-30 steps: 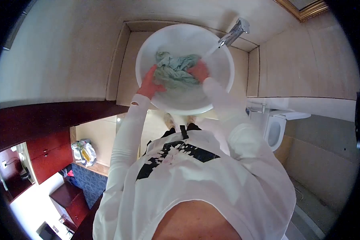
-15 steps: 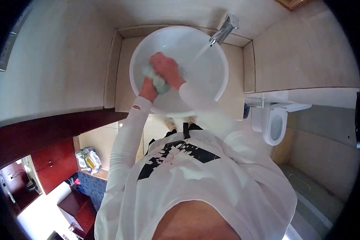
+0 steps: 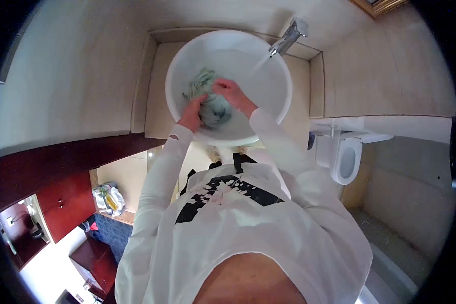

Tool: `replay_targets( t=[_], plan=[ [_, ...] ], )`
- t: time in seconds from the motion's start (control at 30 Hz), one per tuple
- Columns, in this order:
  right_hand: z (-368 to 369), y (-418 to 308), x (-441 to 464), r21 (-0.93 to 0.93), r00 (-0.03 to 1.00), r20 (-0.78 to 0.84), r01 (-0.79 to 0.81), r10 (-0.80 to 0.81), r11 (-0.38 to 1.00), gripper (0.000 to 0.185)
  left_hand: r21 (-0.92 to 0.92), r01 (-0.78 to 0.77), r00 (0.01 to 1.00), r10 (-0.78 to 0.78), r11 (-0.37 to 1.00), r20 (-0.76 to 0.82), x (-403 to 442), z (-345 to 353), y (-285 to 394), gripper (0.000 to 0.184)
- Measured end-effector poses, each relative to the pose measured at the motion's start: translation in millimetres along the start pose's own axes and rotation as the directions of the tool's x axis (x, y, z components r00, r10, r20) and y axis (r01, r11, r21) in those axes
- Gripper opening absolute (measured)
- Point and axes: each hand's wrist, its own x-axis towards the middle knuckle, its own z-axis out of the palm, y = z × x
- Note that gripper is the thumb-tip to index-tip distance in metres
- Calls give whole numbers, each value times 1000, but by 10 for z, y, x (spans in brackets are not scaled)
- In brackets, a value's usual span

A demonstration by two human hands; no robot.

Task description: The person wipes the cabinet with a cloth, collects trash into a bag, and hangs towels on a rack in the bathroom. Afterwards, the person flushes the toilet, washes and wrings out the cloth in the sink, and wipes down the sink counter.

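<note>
A wet, pale green cloth (image 3: 215, 112) lies loosely bunched in water in the left half of a round white sink (image 3: 283, 101). At its left edge, my left hand (image 3: 191, 115) is closed on the fabric, its fingertips over the folds. My right hand (image 3: 234, 96) is at the cloth's upper right side with fingers curled in, seemingly pinching a bit of it; the fingertips are partly hidden. Water runs from the chrome faucet (image 3: 289, 38) into the sink, to the right of both hands.
Tiled ledge (image 3: 300, 96) surrounds the sink, with walls close on both sides. A white toilet (image 3: 347, 162) stands to the right. Dark red cabinets (image 3: 68, 202) and a plastic bag (image 3: 109, 199) with things in it are at the left. A gilded frame corner (image 3: 380, 7) shows above.
The cloth was squeezed small between both hands and now lies spread wider in the water. My right hand has moved right, away from my left hand.
</note>
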Motion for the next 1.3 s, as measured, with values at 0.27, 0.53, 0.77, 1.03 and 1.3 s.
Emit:
replay_targets(
  t=[0.27, 0.53, 0.77, 1.03, 1.3],
  plan=[
    [-483, -77, -386, -571, 739, -659, -370, -140, 732, 36, -845, 338, 938, -225, 414, 264, 100, 186, -754, 93],
    [458, 278, 303, 687, 973, -35, 190, -229, 701, 36, -878, 130, 990, -104, 460, 92, 355, -137, -170, 93],
    [614, -747, -8, -364, 915, -285, 171, -285, 915, 28, -690, -29, 989, -77, 723, -123, 274, -148, 106, 40],
    [-641, 187, -47, -930, 954, -288, -258, -82, 264, 22, -964, 225, 814, -571, 145, 104, 338, -390, 569, 51],
    [-60, 619, 154, -290, 880, 20, 460, -475, 839, 25, -237, -127, 984, 92, 963, -153, 235, -169, -215, 86]
  ],
)
